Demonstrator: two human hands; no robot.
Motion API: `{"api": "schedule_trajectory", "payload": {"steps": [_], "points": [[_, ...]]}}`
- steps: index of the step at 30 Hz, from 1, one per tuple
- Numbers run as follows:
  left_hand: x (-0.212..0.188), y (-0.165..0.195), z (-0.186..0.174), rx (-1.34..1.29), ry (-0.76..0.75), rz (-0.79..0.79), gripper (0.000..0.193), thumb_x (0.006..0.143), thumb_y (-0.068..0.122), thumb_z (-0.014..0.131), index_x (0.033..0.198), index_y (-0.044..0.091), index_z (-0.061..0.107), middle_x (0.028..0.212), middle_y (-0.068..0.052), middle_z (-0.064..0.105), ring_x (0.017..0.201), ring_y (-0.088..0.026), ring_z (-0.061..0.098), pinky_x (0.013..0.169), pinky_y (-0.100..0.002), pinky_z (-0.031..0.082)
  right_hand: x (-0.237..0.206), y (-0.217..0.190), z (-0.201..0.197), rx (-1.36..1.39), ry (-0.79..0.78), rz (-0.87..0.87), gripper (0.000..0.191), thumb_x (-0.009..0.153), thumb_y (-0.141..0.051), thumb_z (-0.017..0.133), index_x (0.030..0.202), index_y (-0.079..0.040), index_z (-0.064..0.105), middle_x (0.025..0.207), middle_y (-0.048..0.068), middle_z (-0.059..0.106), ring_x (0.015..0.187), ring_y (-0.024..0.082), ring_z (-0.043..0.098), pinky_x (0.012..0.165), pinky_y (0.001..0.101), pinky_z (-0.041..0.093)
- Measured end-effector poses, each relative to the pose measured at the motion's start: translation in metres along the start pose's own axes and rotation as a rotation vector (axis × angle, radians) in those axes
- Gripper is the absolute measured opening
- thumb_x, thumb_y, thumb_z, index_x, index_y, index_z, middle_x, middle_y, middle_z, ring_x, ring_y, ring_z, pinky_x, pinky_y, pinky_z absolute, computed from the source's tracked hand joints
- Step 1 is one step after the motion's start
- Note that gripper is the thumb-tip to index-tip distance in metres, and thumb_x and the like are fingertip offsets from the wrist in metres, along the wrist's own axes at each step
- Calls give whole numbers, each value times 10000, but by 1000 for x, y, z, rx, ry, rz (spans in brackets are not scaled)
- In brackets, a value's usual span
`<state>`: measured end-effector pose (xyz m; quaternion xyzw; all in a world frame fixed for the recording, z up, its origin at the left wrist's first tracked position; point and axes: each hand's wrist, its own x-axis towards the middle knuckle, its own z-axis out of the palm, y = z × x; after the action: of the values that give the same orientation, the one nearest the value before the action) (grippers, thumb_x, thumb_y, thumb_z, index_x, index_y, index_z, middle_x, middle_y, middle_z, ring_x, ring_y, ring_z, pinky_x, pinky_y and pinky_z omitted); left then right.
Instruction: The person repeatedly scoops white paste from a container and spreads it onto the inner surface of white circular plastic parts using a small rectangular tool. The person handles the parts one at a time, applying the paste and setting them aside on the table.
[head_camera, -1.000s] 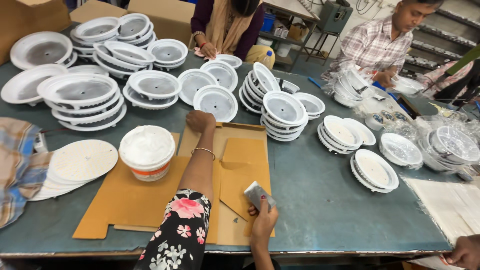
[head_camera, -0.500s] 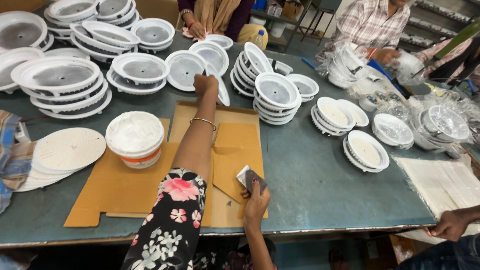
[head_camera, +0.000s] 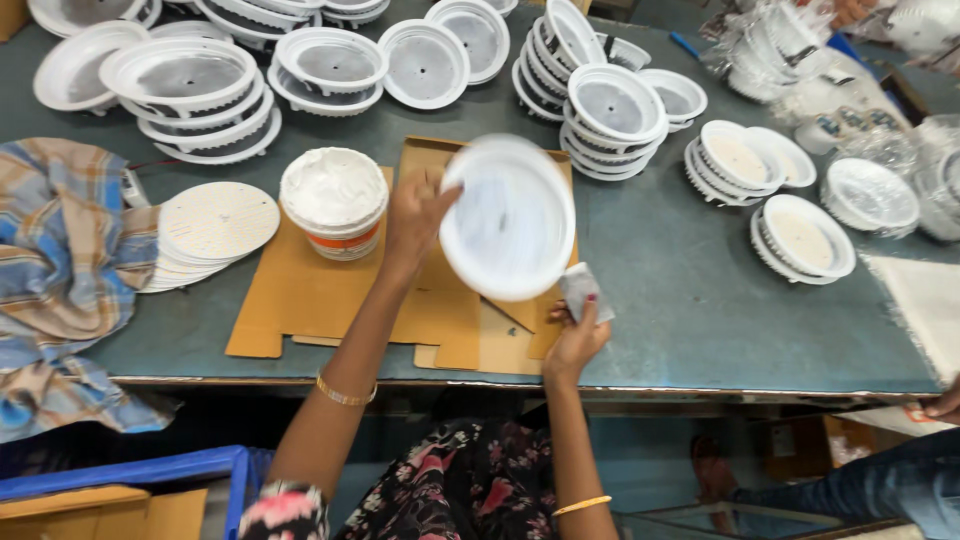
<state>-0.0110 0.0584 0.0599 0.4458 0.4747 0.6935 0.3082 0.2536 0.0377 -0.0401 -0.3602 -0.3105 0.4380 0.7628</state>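
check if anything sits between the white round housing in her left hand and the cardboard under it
Nothing visible does. The left hand holds the white round housing above the cardboard; the white tub stands off to the side.

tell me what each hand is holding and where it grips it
The left hand holds a round white dish by its left rim. The right hand pinches a small grey scraper by its lower end.

The left hand (head_camera: 415, 215) sits at centre frame, arm stretched up from the lower left, fingers pinched. The right hand (head_camera: 577, 335) lies lower, right of centre, fingers curled closed.
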Motion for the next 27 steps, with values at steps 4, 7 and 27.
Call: {"api": "schedule_trajectory", "payload": {"steps": [4, 7, 27], "points": [[-48, -34, -28, -115, -216, -413, 217, 843, 208, 790, 826, 72, 622, 762, -23, 701, 650, -98, 637, 566, -261, 508, 4, -1, -8, 144, 10, -24, 223, 1019, -187, 578, 1122, 10, 564, 966, 126, 678, 812, 223, 665, 674, 350, 541], [-61, -34, -34, 72, -251, -401, 220, 911, 260, 759, 973, 69, 669, 788, -30, 716, 693, -126, 663, 627, -278, 531, 1, -1, -8, 205, -33, 14, 222, 986, -146, 626, 1134, 6, 561, 1094, 107, 678, 991, 231, 677, 863, 380, 566], [-219, -169, 85, 769, -523, 159, 665, 886, 420, 705, 1328, -51, 549, 1373, -322, 534, 1278, -487, 497, 1044, -565, 364, -8, -13, 5, 20, -328, 203, 208, 1020, -147, 628, 1139, 23, 633, 1105, 90, 699, 1038, 171, 664, 978, 360, 526]]}}
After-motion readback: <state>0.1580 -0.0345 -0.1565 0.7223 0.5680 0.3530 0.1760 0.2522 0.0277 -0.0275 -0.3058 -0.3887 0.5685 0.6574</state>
